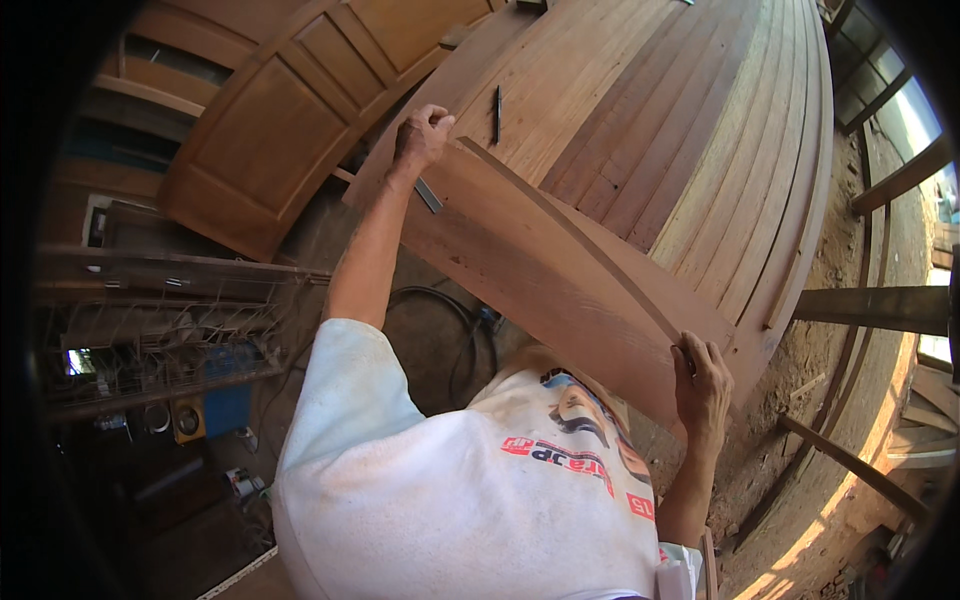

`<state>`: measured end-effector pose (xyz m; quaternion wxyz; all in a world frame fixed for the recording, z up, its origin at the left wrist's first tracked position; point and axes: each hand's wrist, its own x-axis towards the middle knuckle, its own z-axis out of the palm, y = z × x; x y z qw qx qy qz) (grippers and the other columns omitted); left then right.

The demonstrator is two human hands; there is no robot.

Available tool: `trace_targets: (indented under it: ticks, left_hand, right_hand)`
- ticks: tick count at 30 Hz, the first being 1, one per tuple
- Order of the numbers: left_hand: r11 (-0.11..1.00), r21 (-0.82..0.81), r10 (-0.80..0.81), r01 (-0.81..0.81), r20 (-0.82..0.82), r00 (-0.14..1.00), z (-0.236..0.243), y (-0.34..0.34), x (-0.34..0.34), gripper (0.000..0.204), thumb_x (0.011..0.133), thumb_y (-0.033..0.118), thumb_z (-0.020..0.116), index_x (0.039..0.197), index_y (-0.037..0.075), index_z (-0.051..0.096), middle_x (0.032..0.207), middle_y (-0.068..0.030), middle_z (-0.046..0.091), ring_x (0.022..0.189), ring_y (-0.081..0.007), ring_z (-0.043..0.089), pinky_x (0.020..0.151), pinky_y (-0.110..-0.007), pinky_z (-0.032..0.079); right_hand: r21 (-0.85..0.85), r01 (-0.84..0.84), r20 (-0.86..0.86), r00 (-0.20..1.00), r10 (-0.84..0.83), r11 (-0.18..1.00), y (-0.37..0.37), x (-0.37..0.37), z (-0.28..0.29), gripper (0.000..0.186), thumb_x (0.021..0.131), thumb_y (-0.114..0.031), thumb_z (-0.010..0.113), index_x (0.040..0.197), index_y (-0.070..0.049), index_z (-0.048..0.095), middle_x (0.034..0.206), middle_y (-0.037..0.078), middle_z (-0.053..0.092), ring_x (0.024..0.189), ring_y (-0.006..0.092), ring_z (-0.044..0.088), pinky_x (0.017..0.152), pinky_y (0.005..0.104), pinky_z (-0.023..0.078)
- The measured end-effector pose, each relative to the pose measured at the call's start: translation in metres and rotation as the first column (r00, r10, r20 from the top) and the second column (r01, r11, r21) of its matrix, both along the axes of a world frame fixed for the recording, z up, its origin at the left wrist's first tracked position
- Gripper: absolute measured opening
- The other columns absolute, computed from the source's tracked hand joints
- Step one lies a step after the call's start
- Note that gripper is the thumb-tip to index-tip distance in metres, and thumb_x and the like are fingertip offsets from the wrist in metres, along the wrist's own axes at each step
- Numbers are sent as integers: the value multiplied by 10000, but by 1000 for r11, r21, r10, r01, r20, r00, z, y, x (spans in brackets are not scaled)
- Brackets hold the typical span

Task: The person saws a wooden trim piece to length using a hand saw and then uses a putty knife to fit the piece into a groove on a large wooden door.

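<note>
A wide panel of joined planks (650, 120) lies before me, crossed at its near end by a broad reddish board (540, 280). A long thin wooden strip (570, 230) runs diagonally along this board. My left hand (425, 135) is closed near the strip's upper end; what its fingers hold is unclear. My right hand (700, 375) has its fingers curled round the lower end of the strip. A dark pencil or pen (498, 115) lies on the planks right of my left hand. A metal straight piece (428, 195) shows beside my left wrist.
Carved wooden door panels (270, 120) stand at upper left. A wire rack (180, 330) and a dark hose (450, 315) are at lower left. Timber posts and beams (870, 305) cross the dirt ground at the right.
</note>
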<state>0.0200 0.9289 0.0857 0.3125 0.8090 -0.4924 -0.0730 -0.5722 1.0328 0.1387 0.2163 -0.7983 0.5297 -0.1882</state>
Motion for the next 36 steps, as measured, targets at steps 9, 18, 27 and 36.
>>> trace_targets:
  ticks: [9, 18, 27, 36]
  left_hand:
    - [903, 424, -46, 67, -59, 997, -27, -65, 53, 349, 841, 366, 872, 962, 75, 723, 963, -133, 783, 940, -277, 746, 843, -412, 567]
    - [869, 489, -77, 75, -15, 997, -30, -70, 56, 314, 851, 304, 861, 991, 75, 698, 874, -125, 770, 890, -285, 746, 823, -429, 562]
    - [857, 497, -148, 135, -13, 989, -16, -71, 64, 304, 918, 312, 835, 886, 65, 661, 728, -57, 701, 685, -154, 667, 637, -372, 508]
    - [851, 518, -76, 85, -40, 996, -13, -71, 58, 312, 897, 346, 826, 914, 58, 706, 830, -126, 715, 801, -246, 684, 695, -421, 525]
  right_hand:
    - [63, -59, -65, 996, 63, 996, -62, 33, -4, 241, 966, -131, 756, 1200, -75, 734, 1015, 131, 721, 878, 326, 720, 777, 421, 560]
    - [147, -112, -66, 990, 122, 983, -106, 42, -14, 243, 950, -106, 771, 1188, -63, 739, 975, 114, 711, 813, 269, 709, 737, 383, 563]
    - [165, -140, -37, 988, 148, 976, -125, 44, -19, 271, 930, -51, 771, 1200, -62, 744, 976, 98, 715, 809, 253, 708, 734, 376, 565]
    - [214, -155, -19, 986, 163, 964, -134, 42, -28, 295, 938, -42, 760, 1232, -47, 739, 1012, 111, 723, 874, 258, 726, 752, 372, 561]
